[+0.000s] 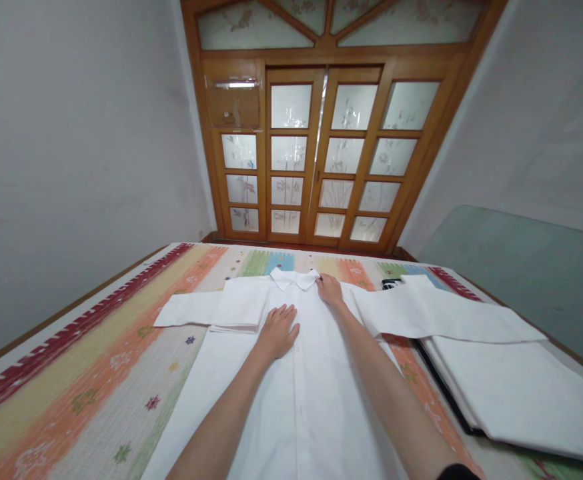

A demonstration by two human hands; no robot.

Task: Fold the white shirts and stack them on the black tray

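Wooden doors (296, 160) with frosted panes close off the far end of the room, grey walls either side, and down in front we have a bench (1, 367) dressed in a striped cloth (89, 363). Now to the left hand (277, 331): palm down, fingers extended and close together, lying flat on the front of a white shirt (299, 393), with nothing in its grasp. Up at the collar (295, 279), the right hand (330, 290) has its fingers curled in at the right-hand end; whether they pinch the fabric, I cannot tell.

And the shirt itself? It's spread over the middle of the bench, front up, collar towards the doors, its body running down beneath both forearms. One sleeve (186, 309) lies out to the left across the stripes; the other (451, 317) goes right, lapping over a folded white cloth (526, 393) with a dark edge showing underneath. Just beside that sleeve sits a small black-and-white object (391, 283), too small to identify. Farther right, a pale green panel (521, 267) stands by the wall, and brown cardboard (234, 107) covers one door pane.
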